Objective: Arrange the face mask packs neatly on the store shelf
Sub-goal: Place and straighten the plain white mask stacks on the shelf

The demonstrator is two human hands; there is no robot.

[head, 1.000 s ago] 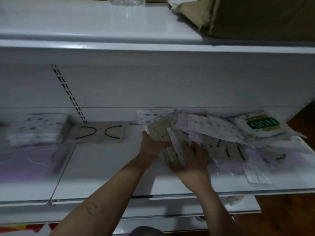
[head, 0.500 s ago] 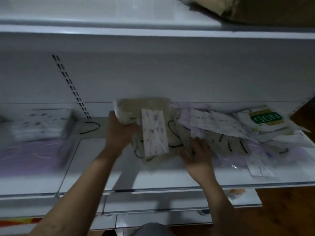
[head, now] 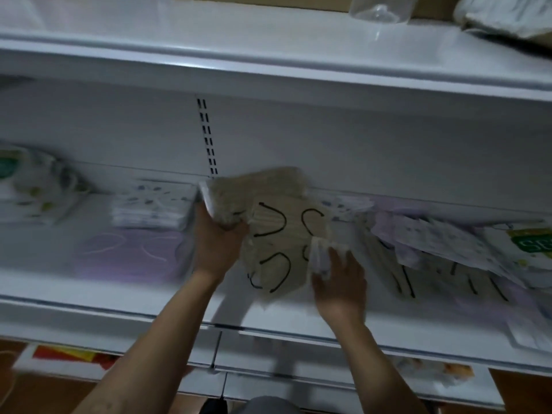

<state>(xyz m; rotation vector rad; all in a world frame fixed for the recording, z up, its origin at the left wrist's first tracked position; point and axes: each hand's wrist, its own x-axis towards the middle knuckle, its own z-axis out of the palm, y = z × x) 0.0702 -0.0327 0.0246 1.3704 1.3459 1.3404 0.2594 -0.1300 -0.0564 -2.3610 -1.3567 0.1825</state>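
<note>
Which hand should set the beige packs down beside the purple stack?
Left. The left hand grips the beige packs and is nearest the purple stack; the right hand only touches their edge.

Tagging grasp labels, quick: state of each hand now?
Left hand: closed, grip on the beige packs.
Right hand: at the packs' right edge; too blurred to tell its grip.

One camera sits on my head. It looks forward and down, close to the white shelf [head: 38, 258].
</note>
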